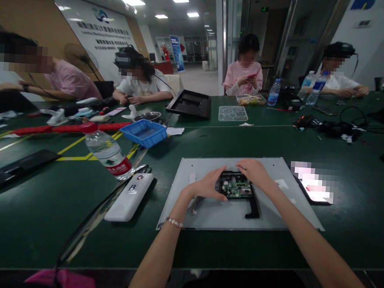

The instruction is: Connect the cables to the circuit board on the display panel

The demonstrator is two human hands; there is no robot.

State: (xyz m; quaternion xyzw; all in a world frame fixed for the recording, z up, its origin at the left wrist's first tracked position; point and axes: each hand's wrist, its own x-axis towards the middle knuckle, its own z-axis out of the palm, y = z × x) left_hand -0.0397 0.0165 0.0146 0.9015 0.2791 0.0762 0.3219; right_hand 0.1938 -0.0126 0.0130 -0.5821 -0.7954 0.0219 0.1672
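Note:
A grey metal panel (207,206) lies flat on the green table (42,221) in front of me. A small green circuit board (237,189) sits in a black frame on the panel's middle. My left hand (207,186) rests on the panel, its fingers curled against the board's left edge. My right hand (254,171) reaches over the board's top right corner, fingers bent down onto it. A beaded bracelet (174,222) circles my left wrist.
A white power bank (129,196), a water bottle (107,153) lying on its side and a blue tray (144,132) are to the left. A lit phone (312,185) lies right of the panel. Several people sit around the far side of the table with bottles and cables.

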